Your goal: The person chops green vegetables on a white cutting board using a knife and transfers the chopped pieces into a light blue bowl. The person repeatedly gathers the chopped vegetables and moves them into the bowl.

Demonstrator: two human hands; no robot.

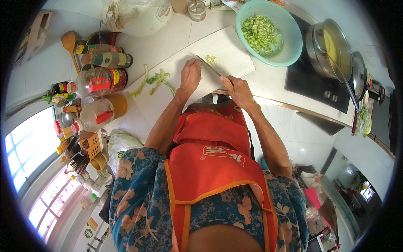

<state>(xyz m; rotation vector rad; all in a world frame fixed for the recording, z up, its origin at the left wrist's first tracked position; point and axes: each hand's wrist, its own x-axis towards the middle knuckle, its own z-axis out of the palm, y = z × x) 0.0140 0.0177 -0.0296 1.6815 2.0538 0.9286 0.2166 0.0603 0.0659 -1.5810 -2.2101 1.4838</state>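
My right hand (239, 91) grips a kitchen knife (208, 65), its blade slanting to the upper left over a white cutting board (176, 64). Beside the blade, my left hand (190, 74) is bunched with curled fingers low over the board. Whatever lies under those fingertips is mostly hidden. A small heap of chopped pale green vegetable (211, 59) sits just past the blade. Several uncut green stalks (154, 80) lie to the left on the board. Beyond the board's right end, a light green plastic bowl (289, 37) holds many diced green pieces (260, 34).
On the right, a steel pot (315, 47) with yellowish liquid and a ladle (343, 83) stands on a black cooktop (302, 75). Sauce bottles (107, 60) and large plastic jugs (94, 116) line the left. A white bucket (141, 19) and a glass jar (197, 11) stand behind.
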